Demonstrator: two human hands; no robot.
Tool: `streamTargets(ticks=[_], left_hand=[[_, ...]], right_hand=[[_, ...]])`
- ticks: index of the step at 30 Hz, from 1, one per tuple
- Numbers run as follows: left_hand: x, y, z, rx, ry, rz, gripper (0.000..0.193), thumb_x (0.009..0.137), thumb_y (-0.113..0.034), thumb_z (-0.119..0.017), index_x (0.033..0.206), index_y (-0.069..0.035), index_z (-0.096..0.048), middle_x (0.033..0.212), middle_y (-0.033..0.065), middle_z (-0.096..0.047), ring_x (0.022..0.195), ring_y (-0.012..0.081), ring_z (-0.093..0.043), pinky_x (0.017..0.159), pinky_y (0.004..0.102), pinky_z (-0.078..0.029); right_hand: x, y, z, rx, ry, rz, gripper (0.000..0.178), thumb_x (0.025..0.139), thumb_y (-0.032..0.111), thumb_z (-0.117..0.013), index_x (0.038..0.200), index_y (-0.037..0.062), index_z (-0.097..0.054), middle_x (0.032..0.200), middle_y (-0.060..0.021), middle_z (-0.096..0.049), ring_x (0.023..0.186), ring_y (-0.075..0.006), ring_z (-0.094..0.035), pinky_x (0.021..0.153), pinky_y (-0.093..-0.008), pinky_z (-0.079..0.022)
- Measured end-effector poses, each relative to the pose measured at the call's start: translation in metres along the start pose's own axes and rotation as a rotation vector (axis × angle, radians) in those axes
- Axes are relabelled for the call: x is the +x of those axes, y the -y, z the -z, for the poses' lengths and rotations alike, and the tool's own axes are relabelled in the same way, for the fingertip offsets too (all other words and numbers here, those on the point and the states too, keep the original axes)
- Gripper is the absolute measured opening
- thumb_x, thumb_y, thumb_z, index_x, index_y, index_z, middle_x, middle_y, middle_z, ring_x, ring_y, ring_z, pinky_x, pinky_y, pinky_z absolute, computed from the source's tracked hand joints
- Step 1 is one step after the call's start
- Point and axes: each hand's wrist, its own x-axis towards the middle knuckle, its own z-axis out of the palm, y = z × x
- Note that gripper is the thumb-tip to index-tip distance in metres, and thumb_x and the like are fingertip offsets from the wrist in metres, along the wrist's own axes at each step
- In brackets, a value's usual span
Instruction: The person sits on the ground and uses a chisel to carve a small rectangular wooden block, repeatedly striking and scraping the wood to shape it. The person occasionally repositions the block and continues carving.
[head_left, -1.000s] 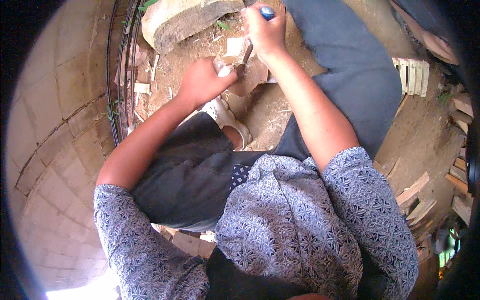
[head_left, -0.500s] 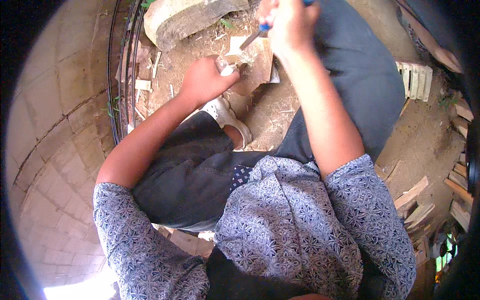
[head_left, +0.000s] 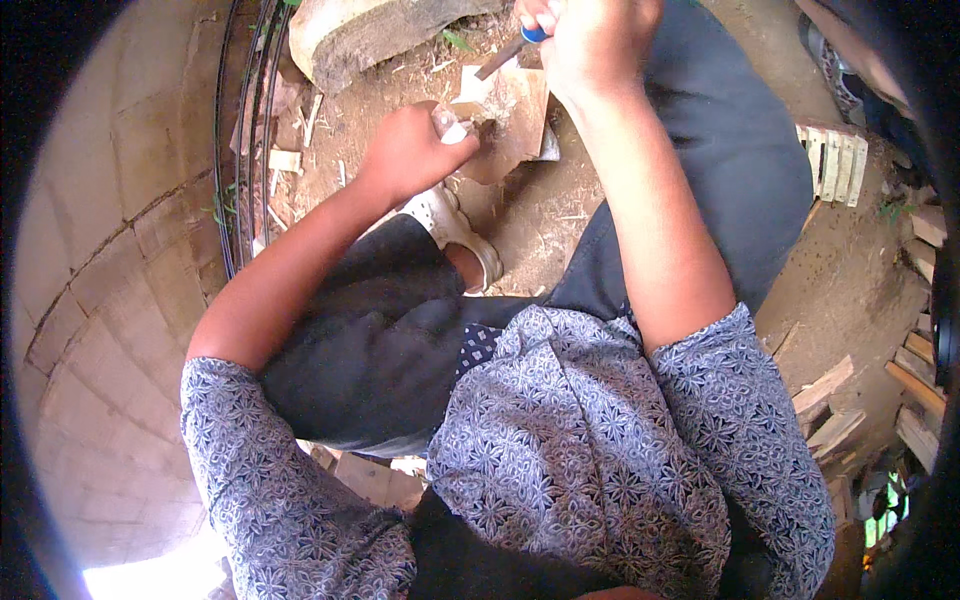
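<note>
My right hand [head_left: 598,45] grips the blue handle of a tool with a narrow metal blade [head_left: 502,58]. Its tip points down and left, over a pale piece [head_left: 473,88] on a brown flat block [head_left: 517,120]; whether the tip touches cannot be told. Closed beside the block's left edge, my left hand [head_left: 415,150] has a small whitish object [head_left: 453,130] between thumb and fingers, partly covered by them. Its kind is not clear. The block lies on the dirt ground, near a cream clog [head_left: 455,230] on one of my feet.
A large pale stone [head_left: 385,35] lies beyond my left hand. Dark cables [head_left: 240,120] run along the block wall [head_left: 110,300] on the left. At right are a small slatted wooden piece [head_left: 838,165], scattered wood offcuts [head_left: 825,385] and another person's limb [head_left: 860,50]. Wood shavings litter the ground.
My right hand has shifted slightly up and to the right with the tool, its blade tip rising a little. My left hand stays almost in place. The other person's limb at right has moved.
</note>
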Motion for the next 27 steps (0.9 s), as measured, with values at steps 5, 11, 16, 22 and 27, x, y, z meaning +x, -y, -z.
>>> streamTargets(ticks=[5, 11, 16, 22, 27], left_hand=[[0.0, 0.002, -0.004, 0.023, 0.045, 0.022, 0.054, 0.073, -0.049, -0.071, 0.086, 0.003, -0.071, 0.083, 0.0267, -0.07, 0.082, 0.0406, -0.071, 0.078, 0.0479, -0.057], [-0.002, -0.003, 0.003, 0.01, 0.013, 0.03, 0.053, 0.072, -0.048, -0.071, 0.086, 0.003, -0.071, 0.084, 0.0268, -0.071, 0.083, 0.041, -0.071, 0.079, 0.0486, -0.057], [0.001, -0.014, 0.01, -0.004, 0.056, 0.03, 0.053, 0.072, -0.047, -0.072, 0.086, 0.004, -0.071, 0.083, 0.0273, -0.071, 0.082, 0.0422, -0.071, 0.079, 0.0487, -0.057], [0.001, -0.003, 0.006, -0.016, -0.008, 0.011, 0.054, 0.072, -0.046, -0.072, 0.086, 0.006, -0.07, 0.082, 0.0281, -0.07, 0.081, 0.0419, -0.071, 0.078, 0.049, -0.057], [0.0, -0.012, 0.008, 0.007, 0.029, 0.0, 0.052, 0.072, -0.045, -0.072, 0.087, 0.005, -0.071, 0.083, 0.028, -0.07, 0.082, 0.0413, -0.071, 0.078, 0.0487, -0.057]], right_hand=[[-0.014, -0.09, 0.048, -0.273, -0.011, -0.05, 0.024, 0.086, 0.007, -0.066, 0.066, 0.0097, -0.052, 0.058, 0.0024, -0.052, 0.047, -0.0078, -0.05, 0.042, -0.0267, -0.04], [-0.002, -0.019, 0.015, -0.082, -0.062, -0.094, 0.026, 0.089, 0.014, -0.058, 0.067, 0.0058, -0.047, 0.055, -0.0019, -0.046, 0.05, -0.0195, -0.049, 0.051, -0.0327, -0.044], [-0.01, -0.091, 0.05, -0.428, 0.075, 0.099, 0.02, 0.089, 0.006, -0.059, 0.07, 0.0072, -0.054, 0.059, 0.0014, -0.052, 0.047, -0.0087, -0.049, 0.043, -0.0264, -0.04], [-0.006, -0.038, 0.019, -0.135, -0.005, -0.009, 0.023, 0.088, 0.004, -0.059, 0.067, 0.0079, -0.05, 0.058, 0.0002, -0.051, 0.047, -0.0094, -0.049, 0.043, -0.0281, -0.039], [-0.013, -0.082, 0.042, -0.419, -0.01, 0.036, 0.02, 0.088, 0.007, -0.061, 0.069, 0.0078, -0.054, 0.059, 0.0004, -0.054, 0.047, -0.0086, -0.05, 0.044, -0.0283, -0.039]])
